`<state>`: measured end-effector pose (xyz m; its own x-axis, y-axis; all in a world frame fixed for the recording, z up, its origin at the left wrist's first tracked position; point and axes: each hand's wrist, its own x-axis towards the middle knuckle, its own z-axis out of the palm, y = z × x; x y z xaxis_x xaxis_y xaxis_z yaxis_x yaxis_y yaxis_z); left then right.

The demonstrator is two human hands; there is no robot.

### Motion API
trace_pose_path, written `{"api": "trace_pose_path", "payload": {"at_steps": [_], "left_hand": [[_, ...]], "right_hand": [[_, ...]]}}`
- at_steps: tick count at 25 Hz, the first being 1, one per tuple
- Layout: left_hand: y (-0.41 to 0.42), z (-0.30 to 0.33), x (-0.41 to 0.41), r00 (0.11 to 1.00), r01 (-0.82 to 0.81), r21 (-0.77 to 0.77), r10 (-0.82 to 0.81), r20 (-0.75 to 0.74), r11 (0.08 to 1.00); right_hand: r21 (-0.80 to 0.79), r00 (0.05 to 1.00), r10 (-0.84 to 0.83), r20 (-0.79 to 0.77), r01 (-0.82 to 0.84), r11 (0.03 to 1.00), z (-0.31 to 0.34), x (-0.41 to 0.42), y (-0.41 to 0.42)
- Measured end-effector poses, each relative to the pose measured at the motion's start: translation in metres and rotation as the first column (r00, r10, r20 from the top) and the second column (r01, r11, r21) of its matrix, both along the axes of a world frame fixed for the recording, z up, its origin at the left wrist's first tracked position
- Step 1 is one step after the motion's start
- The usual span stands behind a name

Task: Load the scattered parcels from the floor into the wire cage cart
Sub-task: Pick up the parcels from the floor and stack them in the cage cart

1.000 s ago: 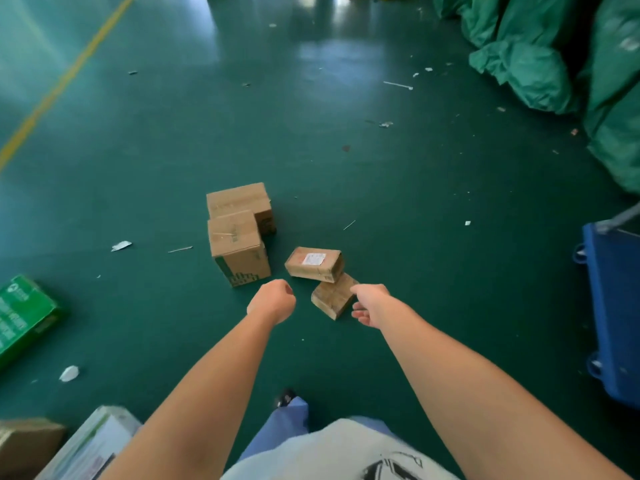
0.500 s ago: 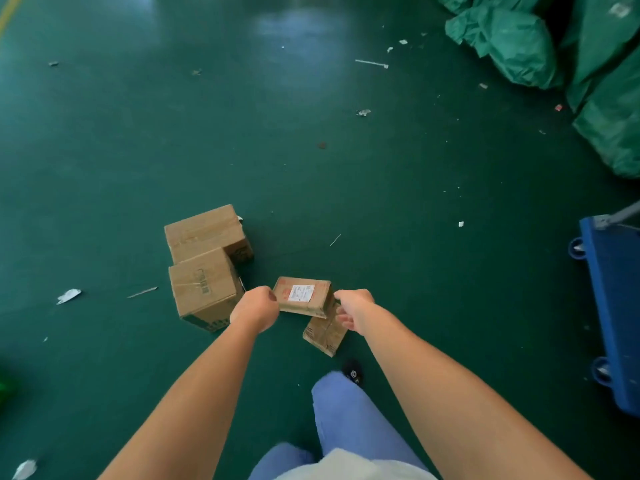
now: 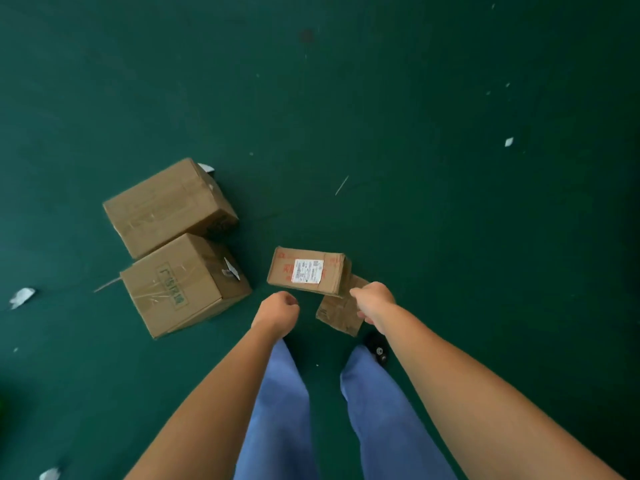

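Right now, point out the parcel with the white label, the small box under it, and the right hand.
Labelled parcel (image 3: 308,271): head view, on its white label.
Small box (image 3: 337,315): head view, on its bare top face.
Right hand (image 3: 374,301): head view, on the back of the hand.

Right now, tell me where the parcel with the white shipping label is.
In the head view, the labelled parcel lies on the green floor just ahead of both hands, right of the two bigger boxes, its right end overlapping a smaller parcel.
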<state>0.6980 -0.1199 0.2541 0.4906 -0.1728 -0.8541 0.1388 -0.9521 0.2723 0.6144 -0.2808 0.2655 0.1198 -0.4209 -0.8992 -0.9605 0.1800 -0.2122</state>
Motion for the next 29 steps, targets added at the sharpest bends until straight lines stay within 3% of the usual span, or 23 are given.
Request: {"api": "trace_pose_path", "payload": {"at_steps": [4,10,14,17,20,23,26,29], "left_hand": [[-0.005,-0.107,0.022,0.989,-0.036,0.009,0.037,-0.143,0.999],[-0.005,-0.244,0.051,0.987,-0.009,-0.028,0.005,-0.163,1.000],[-0.001,-0.292,0.052,0.993,-0.084,-0.052,0.079,-0.088,0.995],[0.000,-0.307,0.042,0.979,-0.160,-0.061,0.151,-0.138,0.985],[-0.006,-0.307,0.036,0.936,-0.299,-0.056,0.280,-0.215,0.953],[-0.020,-0.290,0.037,0.858,-0.473,0.042,0.471,-0.207,0.880],[-0.030,-0.277,0.042,0.700,-0.679,0.118,0.688,-0.192,0.724],[-0.041,-0.287,0.045,0.658,-0.710,0.221,0.742,-0.130,0.669]], "right_hand": [[0.031,0.996,-0.048,-0.073,0.050,0.998,-0.114,0.023,0.003],[0.030,0.988,-0.139,-0.063,0.141,0.990,-0.268,0.061,-0.004],[-0.007,0.972,-0.227,-0.061,0.227,0.974,-0.327,0.056,-0.009],[0.037,0.951,-0.307,-0.037,0.309,0.950,-0.340,0.043,-0.002],[0.058,0.979,-0.204,-0.015,0.204,0.977,-0.336,0.032,0.017],[-0.020,0.997,0.049,0.067,-0.048,0.999,-0.318,0.010,0.046],[-0.213,0.949,0.277,0.154,-0.242,0.947,-0.297,-0.016,0.071],[-0.435,0.880,0.428,0.207,-0.309,0.846,-0.293,-0.034,0.082]]}}
